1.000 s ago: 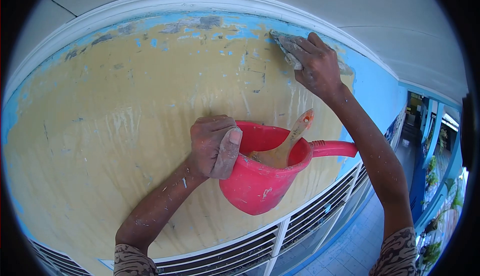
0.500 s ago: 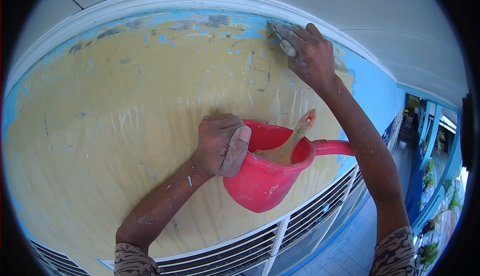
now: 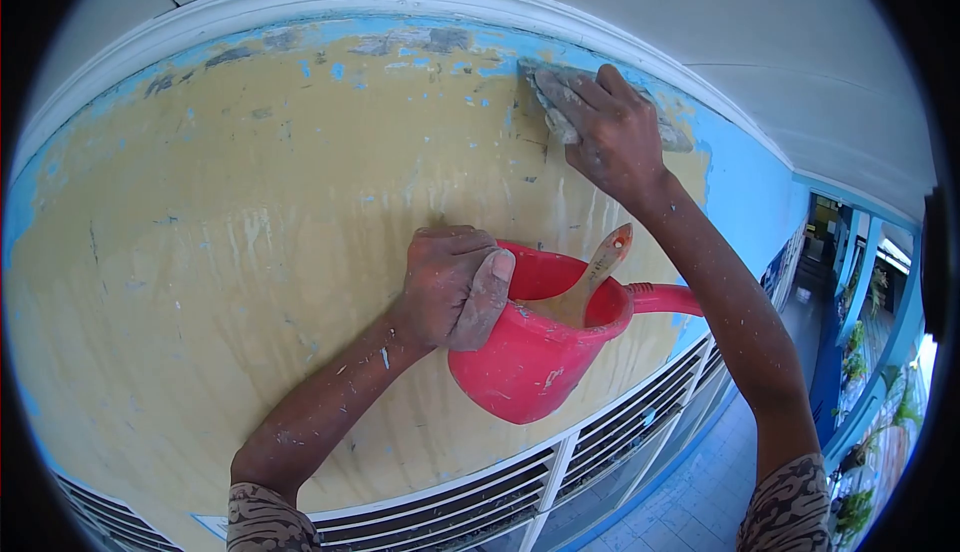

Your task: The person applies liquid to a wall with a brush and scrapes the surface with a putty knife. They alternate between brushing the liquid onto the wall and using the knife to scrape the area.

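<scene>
Two hands in view: left hand (image 3: 455, 287) clamped on the rim of the red pail (image 3: 540, 377) at its 9 o'clock side, pail just off centre toward 5 o'clock, with a paintbrush (image 3: 603, 260) tilted in it, handle leaning to 1 o'clock. Right hand (image 3: 622, 142), at 2 o'clock, closed round a grey-smeared flat tool (image 3: 553, 115) by the patchy tan wall (image 3: 200, 282); blade contact cannot be told
</scene>
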The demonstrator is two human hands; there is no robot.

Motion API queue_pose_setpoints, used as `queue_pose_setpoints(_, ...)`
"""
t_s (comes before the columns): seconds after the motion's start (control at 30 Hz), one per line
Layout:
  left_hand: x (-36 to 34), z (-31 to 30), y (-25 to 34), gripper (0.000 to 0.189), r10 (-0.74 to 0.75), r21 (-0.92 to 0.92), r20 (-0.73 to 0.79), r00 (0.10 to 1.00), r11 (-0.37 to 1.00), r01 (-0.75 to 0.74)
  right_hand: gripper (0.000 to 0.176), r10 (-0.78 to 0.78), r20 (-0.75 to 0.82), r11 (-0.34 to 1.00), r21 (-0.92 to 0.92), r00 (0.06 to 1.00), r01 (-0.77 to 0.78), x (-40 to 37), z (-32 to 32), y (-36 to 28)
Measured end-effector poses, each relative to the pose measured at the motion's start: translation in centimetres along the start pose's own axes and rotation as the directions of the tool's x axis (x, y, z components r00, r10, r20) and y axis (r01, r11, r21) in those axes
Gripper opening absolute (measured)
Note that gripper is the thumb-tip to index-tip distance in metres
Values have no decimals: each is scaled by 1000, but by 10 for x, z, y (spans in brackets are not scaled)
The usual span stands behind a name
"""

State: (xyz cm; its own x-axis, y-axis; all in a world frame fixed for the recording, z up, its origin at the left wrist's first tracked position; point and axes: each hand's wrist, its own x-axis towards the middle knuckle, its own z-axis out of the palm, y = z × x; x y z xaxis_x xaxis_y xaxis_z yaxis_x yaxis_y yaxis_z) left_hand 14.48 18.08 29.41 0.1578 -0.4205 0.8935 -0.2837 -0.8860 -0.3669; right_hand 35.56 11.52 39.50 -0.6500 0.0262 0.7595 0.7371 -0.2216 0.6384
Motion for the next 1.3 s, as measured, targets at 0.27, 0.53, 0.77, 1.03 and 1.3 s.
queue_pose_setpoints(0.27, -2, -3, 1, 34, -23, -12, 4, 1000, 1000, 23, 65, -7, -16, 1000, 5, 1000, 7, 5, -3, -8)
queue_pose_setpoints(0.53, -2, -5, 1, 34, -28, 10, 1, 1000, 1000, 28, 67, 34, -5, 999, 12, 999, -34, 12, -2, -15)
queue_pose_setpoints(0.77, -2, -4, 2, 34, -22, -10, 11, 1000, 1000, 22, 63, 78, -55, 997, 17, 995, -77, 17, -1, -20)
queue_pose_setpoints(1.03, -3, -4, 3, 33, -27, -10, 4, 1000, 1000, 27, 61, 97, -44, 995, -16, 994, -98, 32, 1, -22)
queue_pose_setpoints(1.3, -3, -3, 2, 34, -14, -5, -9, 1000, 1000, 14, 64, 68, -66, 998, 13, 996, -67, 38, 3, -29)
